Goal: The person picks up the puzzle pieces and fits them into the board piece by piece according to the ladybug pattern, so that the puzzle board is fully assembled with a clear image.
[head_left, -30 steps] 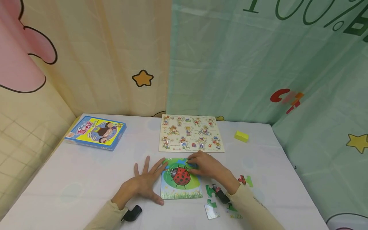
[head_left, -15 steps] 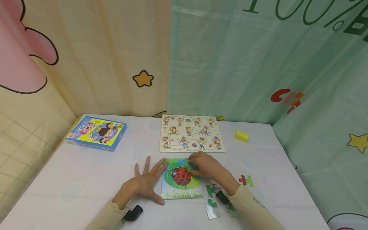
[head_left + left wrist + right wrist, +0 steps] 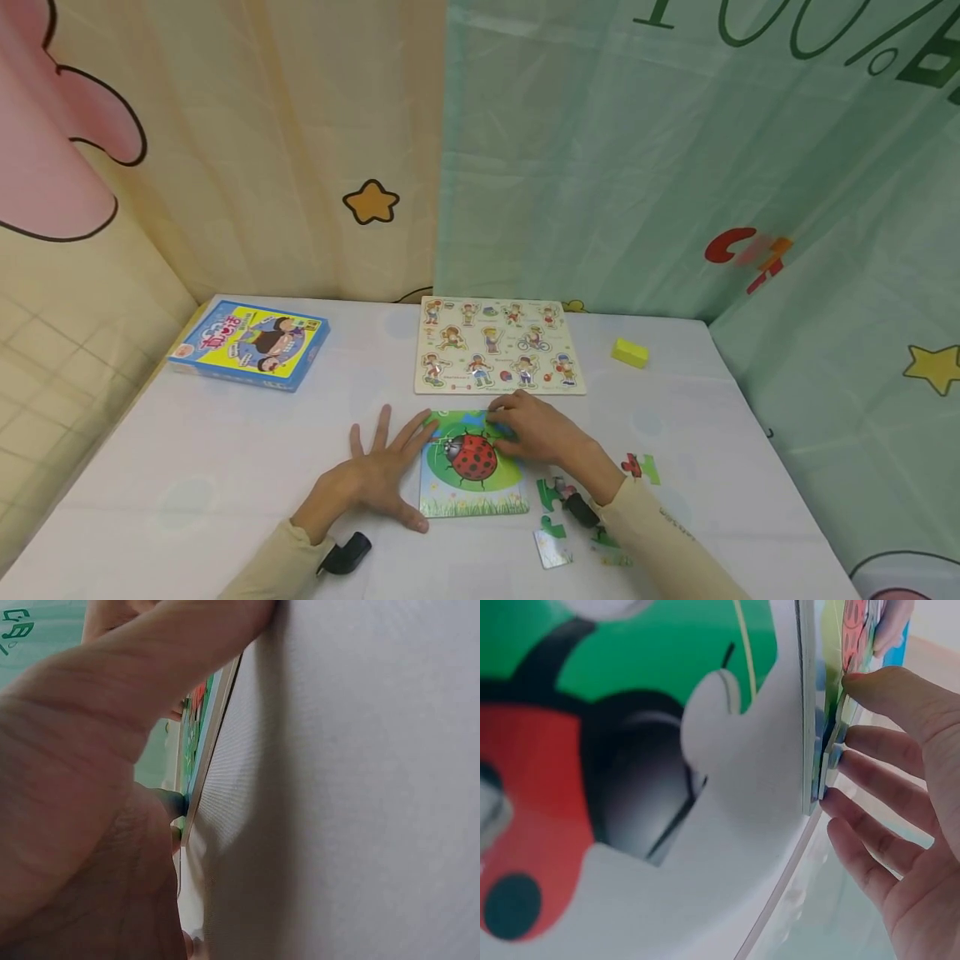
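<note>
A square ladybug puzzle board [image 3: 472,460] lies flat on the white table in the head view. Spread wide, the left hand [image 3: 378,479] rests at its left side, with fingertips on the upper left corner and the thumb by the lower left. The right hand [image 3: 542,429] bends over the upper right corner, pinching a puzzle piece there between thumb and fingers. In the right wrist view that piece [image 3: 828,761] sits slightly raised at the board's edge, largely hidden by the fingers [image 3: 885,776]. The left wrist view shows the board's edge [image 3: 217,724] beyond the left hand [image 3: 82,780].
Loose puzzle pieces, one white and green [image 3: 552,548] and one red and green [image 3: 640,468], lie on the right, some partly under the right forearm. Behind are a wooden picture board [image 3: 498,346], a blue-yellow box [image 3: 251,344] at left and a yellow block [image 3: 630,352] at right.
</note>
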